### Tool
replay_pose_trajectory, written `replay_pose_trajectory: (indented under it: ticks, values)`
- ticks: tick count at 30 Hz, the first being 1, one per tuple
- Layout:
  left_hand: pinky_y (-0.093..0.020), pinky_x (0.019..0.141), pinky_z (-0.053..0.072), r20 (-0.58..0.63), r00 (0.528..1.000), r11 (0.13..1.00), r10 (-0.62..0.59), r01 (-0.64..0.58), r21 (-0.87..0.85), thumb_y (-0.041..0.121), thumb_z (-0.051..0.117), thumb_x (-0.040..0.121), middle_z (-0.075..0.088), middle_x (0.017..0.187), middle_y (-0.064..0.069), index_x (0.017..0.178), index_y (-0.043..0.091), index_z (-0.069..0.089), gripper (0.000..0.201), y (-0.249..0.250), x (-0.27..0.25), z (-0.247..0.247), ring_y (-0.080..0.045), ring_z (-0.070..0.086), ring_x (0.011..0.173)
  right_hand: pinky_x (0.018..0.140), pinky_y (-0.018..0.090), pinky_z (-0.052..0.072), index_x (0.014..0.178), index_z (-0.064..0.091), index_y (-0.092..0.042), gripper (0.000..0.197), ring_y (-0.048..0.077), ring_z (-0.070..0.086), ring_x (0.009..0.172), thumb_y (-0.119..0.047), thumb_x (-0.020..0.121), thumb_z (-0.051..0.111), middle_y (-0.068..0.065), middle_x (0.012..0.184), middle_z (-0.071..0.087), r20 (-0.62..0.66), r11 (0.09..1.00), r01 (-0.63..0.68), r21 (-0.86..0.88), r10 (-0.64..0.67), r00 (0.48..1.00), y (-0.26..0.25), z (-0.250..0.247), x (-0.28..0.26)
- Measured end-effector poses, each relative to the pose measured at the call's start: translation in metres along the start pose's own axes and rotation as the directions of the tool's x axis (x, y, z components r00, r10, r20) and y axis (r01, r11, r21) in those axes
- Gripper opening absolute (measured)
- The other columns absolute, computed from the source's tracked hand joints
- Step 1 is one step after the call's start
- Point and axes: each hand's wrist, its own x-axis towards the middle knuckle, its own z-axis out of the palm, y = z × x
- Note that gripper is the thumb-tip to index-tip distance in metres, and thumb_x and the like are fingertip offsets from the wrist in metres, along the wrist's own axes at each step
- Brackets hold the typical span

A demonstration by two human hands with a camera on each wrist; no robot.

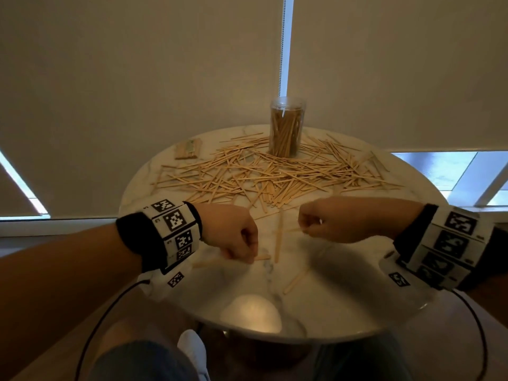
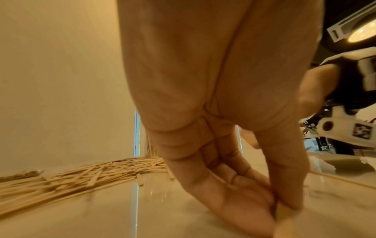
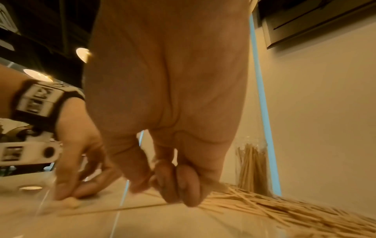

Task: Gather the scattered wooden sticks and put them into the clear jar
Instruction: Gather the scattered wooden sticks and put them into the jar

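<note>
The clear jar, partly filled with upright wooden sticks, stands at the back of the round marble table. A wide pile of sticks lies around and in front of it. My left hand is down on the table near the front, pinching a stick that lies flat. In the left wrist view the thumb and fingers of the left hand meet at the tabletop. My right hand has curled fingers pinching a thin stick; the right hand holds it just above the table, with the jar behind.
Between my hands lies one loose stick, with another nearer the front edge. A small banded bundle of sticks sits at the back left. A roller blind hangs close behind the table. Cables trail from both wrists.
</note>
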Motion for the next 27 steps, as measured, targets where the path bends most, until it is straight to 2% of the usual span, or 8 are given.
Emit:
replay_pose_trajectory:
  ticks: [3, 6, 9, 11, 15, 20, 24, 27]
  values:
    - [-0.019, 0.063, 0.049, -0.044, 0.999, 0.994, -0.020, 0.025, 0.105, 0.029, 0.064, 0.094, 0.073, 0.087, 0.003, 0.101, 0.015, 0.071, 0.017, 0.002, 0.005, -0.003, -0.003, 0.064, 0.064, 0.074, 0.026, 0.046, 0.105, 0.061, -0.030, 0.013, 0.007, 0.055, 0.084, -0.029, 0.093, 0.058, -0.010, 0.100, 0.061, 0.174, 1.000, 0.029, -0.006, -0.027, 0.984, -0.004, 0.015, -0.008]
    - [-0.024, 0.062, 0.050, -0.151, 0.988, 0.989, -0.031, 0.053, 0.140, 0.027, 0.047, 0.101, 0.074, 0.087, -0.005, 0.100, 0.005, 0.064, 0.028, 0.008, 0.013, -0.003, -0.012, 0.062, 0.065, 0.076, 0.026, 0.048, 0.099, 0.066, -0.028, 0.010, 0.010, 0.058, 0.087, -0.029, 0.089, 0.065, -0.009, 0.100, 0.065, 0.142, 0.999, 0.050, 0.009, -0.051, 0.989, 0.001, 0.019, -0.011]
    - [-0.030, 0.064, 0.051, -0.300, 0.950, 0.996, -0.084, 0.089, 0.004, 0.026, 0.043, 0.103, 0.069, 0.093, -0.005, 0.106, 0.011, 0.049, 0.016, 0.019, 0.024, -0.005, -0.015, 0.061, 0.072, 0.083, 0.033, 0.052, 0.098, 0.069, -0.028, 0.011, 0.012, 0.061, 0.091, -0.033, 0.088, 0.067, -0.009, 0.100, 0.067, 0.113, 0.997, 0.053, 0.048, -0.058, 0.992, 0.004, 0.019, -0.014]
    - [-0.035, 0.073, 0.050, -0.382, 0.921, 0.992, -0.083, 0.112, 0.053, 0.035, 0.046, 0.102, 0.067, 0.103, -0.008, 0.111, 0.013, 0.051, 0.025, 0.027, 0.036, -0.007, -0.021, 0.061, 0.084, 0.083, 0.034, 0.053, 0.097, 0.069, -0.028, 0.012, 0.013, 0.061, 0.090, -0.034, 0.087, 0.067, -0.008, 0.099, 0.068, 0.090, 0.997, 0.059, 0.043, -0.063, 0.994, 0.006, 0.021, -0.015]
    - [-0.037, 0.079, 0.055, -0.333, 0.936, 0.962, -0.115, 0.188, 0.196, 0.060, 0.060, 0.089, 0.072, 0.100, -0.009, 0.105, 0.008, 0.070, 0.055, 0.042, 0.053, -0.004, -0.025, 0.068, 0.091, 0.080, 0.032, 0.051, 0.104, 0.067, -0.024, 0.017, 0.015, 0.060, 0.089, -0.033, 0.090, 0.062, -0.006, 0.100, 0.066, 0.048, 0.998, 0.048, -0.047, -0.046, 0.998, 0.011, 0.023, -0.021]
    - [-0.032, 0.077, 0.056, -0.311, 0.947, 0.983, -0.078, 0.125, 0.135, 0.030, 0.070, 0.089, 0.075, 0.099, -0.005, 0.103, 0.011, 0.076, 0.025, 0.044, 0.058, -0.005, -0.020, 0.067, 0.090, 0.073, 0.031, 0.048, 0.097, 0.056, -0.025, 0.008, 0.015, 0.058, 0.080, -0.031, 0.095, 0.052, -0.005, 0.090, 0.064, -0.042, 0.997, -0.068, 0.048, 0.070, 0.997, 0.030, 0.012, -0.032]
    - [-0.028, 0.069, 0.046, -0.336, 0.939, 0.982, -0.071, 0.124, 0.140, 0.032, 0.061, 0.095, 0.071, 0.101, -0.007, 0.110, 0.009, 0.069, 0.028, 0.043, 0.057, -0.002, -0.019, 0.061, 0.085, 0.078, 0.034, 0.046, 0.104, 0.055, -0.022, 0.015, 0.016, 0.056, 0.086, -0.031, 0.101, 0.043, -0.001, 0.096, 0.061, -0.151, 0.961, -0.179, 0.210, 0.213, 0.965, 0.051, -0.004, -0.027]
    - [-0.030, 0.071, 0.043, -0.333, 0.939, 0.991, -0.084, 0.114, 0.072, 0.037, 0.044, 0.103, 0.065, 0.103, -0.007, 0.115, 0.010, 0.051, 0.030, 0.035, 0.059, -0.007, -0.021, 0.057, 0.085, 0.075, 0.031, 0.042, 0.096, 0.058, -0.023, 0.019, 0.016, 0.057, 0.088, -0.037, 0.101, 0.047, -0.005, 0.092, 0.059, -0.240, 0.932, -0.249, 0.264, 0.313, 0.919, 0.076, -0.016, -0.011]
